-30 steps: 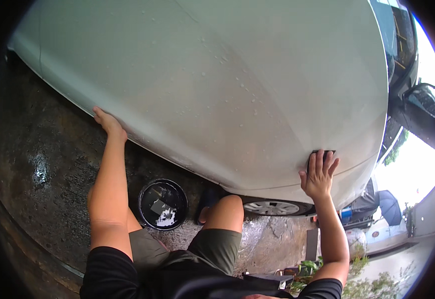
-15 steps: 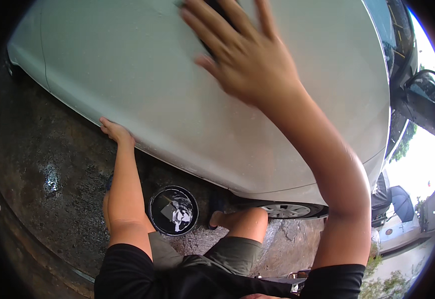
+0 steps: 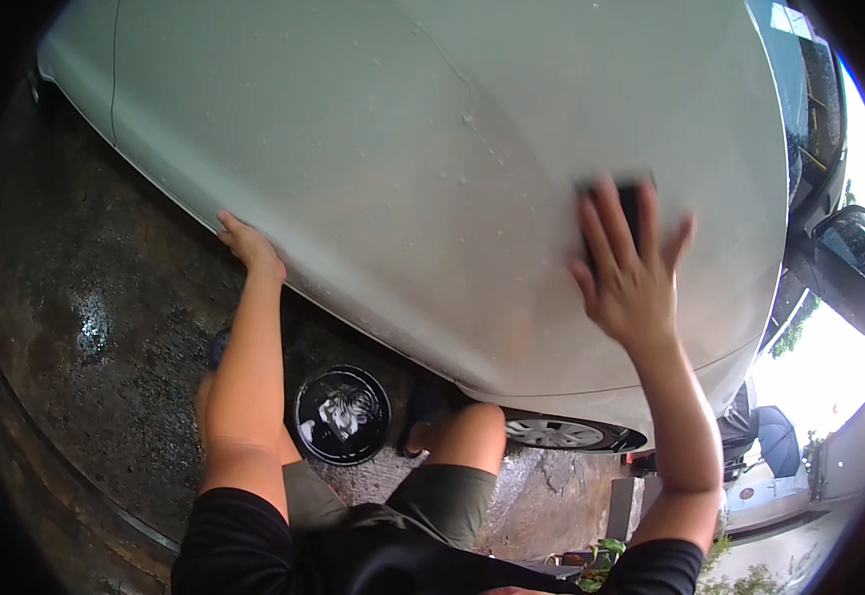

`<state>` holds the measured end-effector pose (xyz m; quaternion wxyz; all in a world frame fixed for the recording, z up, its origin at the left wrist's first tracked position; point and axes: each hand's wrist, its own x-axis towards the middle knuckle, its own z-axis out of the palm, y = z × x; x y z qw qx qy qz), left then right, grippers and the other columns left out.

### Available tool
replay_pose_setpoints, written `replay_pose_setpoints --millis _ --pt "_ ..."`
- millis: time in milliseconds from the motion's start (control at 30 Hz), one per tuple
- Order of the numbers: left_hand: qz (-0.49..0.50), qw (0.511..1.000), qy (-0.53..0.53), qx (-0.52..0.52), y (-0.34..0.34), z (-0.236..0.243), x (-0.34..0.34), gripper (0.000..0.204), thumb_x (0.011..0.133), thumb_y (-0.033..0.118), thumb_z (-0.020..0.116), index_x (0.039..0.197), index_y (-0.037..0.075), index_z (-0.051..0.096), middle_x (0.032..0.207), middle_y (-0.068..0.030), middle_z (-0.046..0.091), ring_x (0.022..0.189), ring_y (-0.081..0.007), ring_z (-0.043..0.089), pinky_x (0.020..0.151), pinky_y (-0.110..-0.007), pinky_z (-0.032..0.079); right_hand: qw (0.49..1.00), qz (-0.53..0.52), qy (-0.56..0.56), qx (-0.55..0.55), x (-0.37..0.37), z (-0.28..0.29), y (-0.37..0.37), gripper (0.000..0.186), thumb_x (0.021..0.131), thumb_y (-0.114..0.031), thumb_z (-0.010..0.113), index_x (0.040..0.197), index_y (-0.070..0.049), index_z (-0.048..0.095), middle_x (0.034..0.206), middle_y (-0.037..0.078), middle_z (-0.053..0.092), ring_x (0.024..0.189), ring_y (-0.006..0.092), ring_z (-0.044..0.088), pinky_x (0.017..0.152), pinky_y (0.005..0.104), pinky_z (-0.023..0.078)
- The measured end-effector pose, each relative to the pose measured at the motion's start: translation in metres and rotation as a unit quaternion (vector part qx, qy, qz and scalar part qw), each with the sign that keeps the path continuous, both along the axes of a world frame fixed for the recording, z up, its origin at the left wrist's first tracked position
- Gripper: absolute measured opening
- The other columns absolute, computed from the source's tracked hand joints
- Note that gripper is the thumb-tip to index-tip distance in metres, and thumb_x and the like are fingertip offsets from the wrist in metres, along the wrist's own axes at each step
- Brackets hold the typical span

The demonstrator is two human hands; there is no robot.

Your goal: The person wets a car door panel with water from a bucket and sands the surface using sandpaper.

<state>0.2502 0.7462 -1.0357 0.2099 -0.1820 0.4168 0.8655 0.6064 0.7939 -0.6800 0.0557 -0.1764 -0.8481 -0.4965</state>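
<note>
A pale car body panel (image 3: 403, 248) spotted with water drops fills the upper view. My left hand (image 3: 251, 248) grips its lower edge at left, fingers partly hidden. My right hand (image 3: 628, 273), blurred, spreads its fingers over a dark pad (image 3: 631, 203) held against the panel at right. Beneath the panel, between my forearm and knee, a round black tub (image 3: 308, 416) holds liquid and shiny reflections; any object inside is hard to make out.
A wheel (image 3: 556, 433) shows below the panel, with a dark side mirror (image 3: 844, 243) at the far right. Wet concrete ground (image 3: 105, 278) lies left. A blue-grey umbrella (image 3: 779, 441), plants (image 3: 601, 560) and a pale wall are at lower right.
My right hand swept up and left, then came back rightward and lower; it is now higher than one second ago. My left hand stays at the panel's edge.
</note>
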Motion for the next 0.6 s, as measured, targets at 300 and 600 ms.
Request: replay_pose_setpoints --millis 300,600 --pt "0.016 1.000 0.017 0.011 0.004 0.012 -0.002 0.093 0.106 0.067 0.036 0.167 0.005 0.003 0.168 -0.0260 0.024 0.149 -0.0421 0.039 0.121 -0.051 0.037 0.979 0.189 0.002 0.070 -0.183 0.049 -0.018 0.066 0.107 -0.046 0.043 0.164 -0.016 0.032 0.172 0.000 0.028 0.160 0.0247 0.020 0.127 0.0639 0.006" --pt "-0.066 0.995 0.078 0.009 0.000 0.002 0.000 0.097 0.106 0.069 0.036 0.167 0.005 -0.005 0.172 -0.0230 0.016 0.154 -0.0386 0.031 0.125 -0.050 0.030 0.995 -0.097 -0.005 -0.015 0.226 -0.053 0.026 0.063 0.104 -0.049 0.051 0.160 -0.021 0.046 0.171 0.004 0.034 0.160 0.0409 0.017 0.122 0.0725 -0.007"
